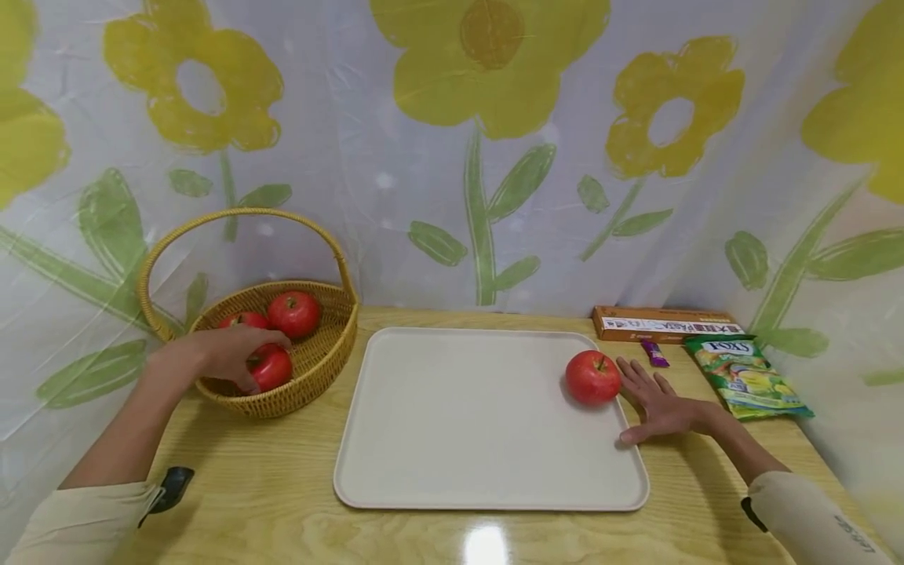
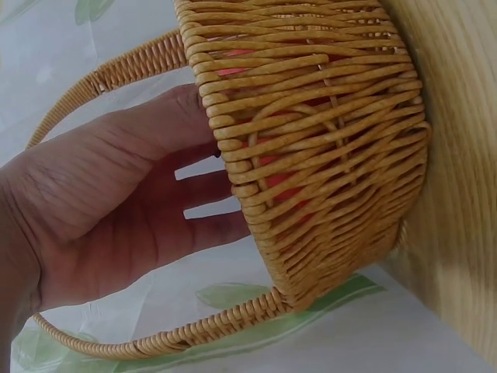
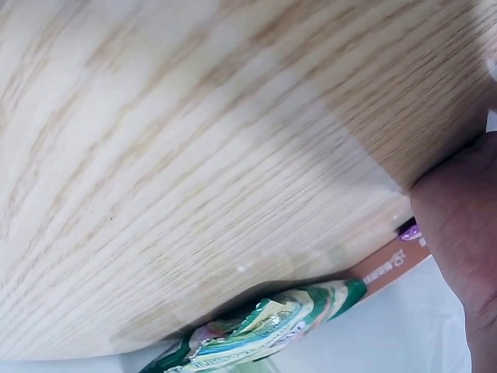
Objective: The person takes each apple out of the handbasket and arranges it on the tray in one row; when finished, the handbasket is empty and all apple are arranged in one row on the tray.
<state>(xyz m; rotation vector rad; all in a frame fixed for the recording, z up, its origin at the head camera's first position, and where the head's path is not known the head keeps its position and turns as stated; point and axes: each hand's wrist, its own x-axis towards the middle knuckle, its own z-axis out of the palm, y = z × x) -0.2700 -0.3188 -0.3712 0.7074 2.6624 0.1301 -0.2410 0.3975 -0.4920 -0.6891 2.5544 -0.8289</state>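
Inside the wicker basket (image 1: 330, 369), my left hand (image 1: 227, 353) grips a red apple (image 1: 274, 367), thumb on the near side and fingers over the top. The basket's woven wall hides the fingertips in the left wrist view. Two more red apples, one at the back (image 1: 293, 315) and one partly behind the hand (image 1: 243, 319), lie in the basket. Another apple (image 1: 592, 378) sits on the right part of a white tray (image 1: 480, 424). Beside it, my right hand (image 1: 657, 410) has its fingers spread over the tray's right edge, holding nothing.
At the back right lies a long orange pasta box (image 1: 664, 324), with a small purple wrapped sweet (image 1: 654, 353) in front of it. A green snack bag (image 1: 747, 377) is right of my right hand. The basket's tall handle (image 1: 243, 212) arches above the apples. A flowered curtain (image 1: 367, 173) hangs behind.
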